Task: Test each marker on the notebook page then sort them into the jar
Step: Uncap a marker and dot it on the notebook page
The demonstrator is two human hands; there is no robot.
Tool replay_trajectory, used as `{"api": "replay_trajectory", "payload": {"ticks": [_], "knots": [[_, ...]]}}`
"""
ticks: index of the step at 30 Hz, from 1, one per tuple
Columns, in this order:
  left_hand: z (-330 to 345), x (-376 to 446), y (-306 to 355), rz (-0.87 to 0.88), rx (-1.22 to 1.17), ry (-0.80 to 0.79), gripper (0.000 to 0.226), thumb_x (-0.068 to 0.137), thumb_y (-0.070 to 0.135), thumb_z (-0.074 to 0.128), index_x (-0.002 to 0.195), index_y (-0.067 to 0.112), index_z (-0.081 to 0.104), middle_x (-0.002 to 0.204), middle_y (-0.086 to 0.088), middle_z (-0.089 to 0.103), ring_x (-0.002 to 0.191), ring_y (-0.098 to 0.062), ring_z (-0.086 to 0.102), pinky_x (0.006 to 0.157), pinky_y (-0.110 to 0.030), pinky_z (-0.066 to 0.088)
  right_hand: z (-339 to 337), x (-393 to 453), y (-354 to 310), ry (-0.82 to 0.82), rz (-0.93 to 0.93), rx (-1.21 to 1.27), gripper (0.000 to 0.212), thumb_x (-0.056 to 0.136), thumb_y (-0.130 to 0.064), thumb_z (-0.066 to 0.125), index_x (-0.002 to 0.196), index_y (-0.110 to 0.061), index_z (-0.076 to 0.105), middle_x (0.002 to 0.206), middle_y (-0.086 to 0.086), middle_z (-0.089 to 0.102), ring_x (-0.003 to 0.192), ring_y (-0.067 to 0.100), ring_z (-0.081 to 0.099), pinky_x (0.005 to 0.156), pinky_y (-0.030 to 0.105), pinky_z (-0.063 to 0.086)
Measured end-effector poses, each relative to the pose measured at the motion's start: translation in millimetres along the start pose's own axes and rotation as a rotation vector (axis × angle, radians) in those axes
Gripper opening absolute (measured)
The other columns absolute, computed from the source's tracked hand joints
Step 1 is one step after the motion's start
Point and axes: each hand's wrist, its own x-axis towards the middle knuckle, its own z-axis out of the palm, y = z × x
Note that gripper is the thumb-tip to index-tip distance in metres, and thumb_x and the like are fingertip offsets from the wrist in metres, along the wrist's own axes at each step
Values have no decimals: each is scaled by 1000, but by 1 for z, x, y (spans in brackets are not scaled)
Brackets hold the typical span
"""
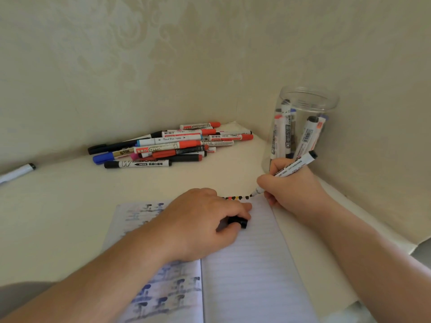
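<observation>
The right hand has a marker in a writing grip, fingers curled round the barrel, and the black tip sits at the top edge of the notebook, at the end of a row of small coloured dots running off to that hand's left. The left hand lies flat-ish on the page, pinning it, with its fingers curled over what looks like the black cap.

To do this stroke well, I'd say a light, short dab is enough: just beside the last dot, not over it, so each colour reads on its own. The left hand should hold the page steady and the cap ready.

The jar stands just behind the right hand, already holding several markers, so it's a short lift once the cap clicks on. The untested pile lies well beyond the left hand, by the wall; one more pen lies far off to its left.
</observation>
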Motion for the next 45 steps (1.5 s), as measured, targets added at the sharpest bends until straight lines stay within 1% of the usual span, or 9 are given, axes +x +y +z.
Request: {"api": "replay_trajectory", "payload": {"ticks": [11,17,22,27,37,39,42,43,45], "knots": [[0,0,0,-13,-14,1,30,99,44,52,128,48,58,134,51,46,84,-2,49,90,-25,43,2,-3,-2,15,-28,-39,25,80,0,66,72,8,43,57,16,57,42,14,49,42,19,39],[2,-2,-1,-12,-34,7,31,97,45,51,127,50,58,133,49,50,85,-2,51,91,-29,46,3,-4,-2,20,-53,-105,25,77,-4,67,71,5,44,55,11,56,44,12,47,44,19,39],[1,-1,-1,-12,-45,13,33,96,48,49,128,51,57,133,52,47,84,-2,50,91,-29,47,1,-3,-1,12,-44,-41,26,80,-1,67,70,4,43,54,13,57,42,13,49,43,20,39],[1,-2,0,-22,-44,9,38,92,53,42,128,51,55,130,46,55,86,-3,52,90,-32,47,2,-4,-1,7,-69,-67,25,79,0,68,71,8,45,56,13,57,43,12,48,43,18,39],[-2,-2,3,-28,-40,9,31,99,46,52,129,50,59,132,52,47,89,-2,52,93,-26,45,1,-2,2,10,-73,-28,26,79,0,66,68,2,44,55,12,55,43,12,48,43,18,38],[-1,-1,1,-37,-55,22,31,100,46,51,129,50,58,129,46,55,90,-1,52,92,-26,45,1,1,4,-6,-70,13,27,80,0,66,65,-6,45,54,11,51,45,16,46,43,19,36],[-3,-3,-3,-67,-120,69,28,102,49,50,130,51,57,96,31,66,88,3,53,78,-23,43,-4,4,8,-19,-77,166,34,81,-4,70,62,-15,44,56,8,38,49,19,31,47,26,24],[-3,-3,-6,-88,-163,93,25,103,47,51,127,49,59,89,31,63,86,6,54,71,-20,40,-6,4,8,-36,-85,264,34,81,-5,71,63,-17,44,56,7,35,48,17,27,46,26,21],[-5,-4,-10,-148,-297,180,21,103,41,56,122,48,61,91,37,61,85,9,57,68,-16,38,-13,4,9,-122,-108,539,35,82,1,75,69,-18,48,56,6,34,44,14,25,43,22,20]]}}
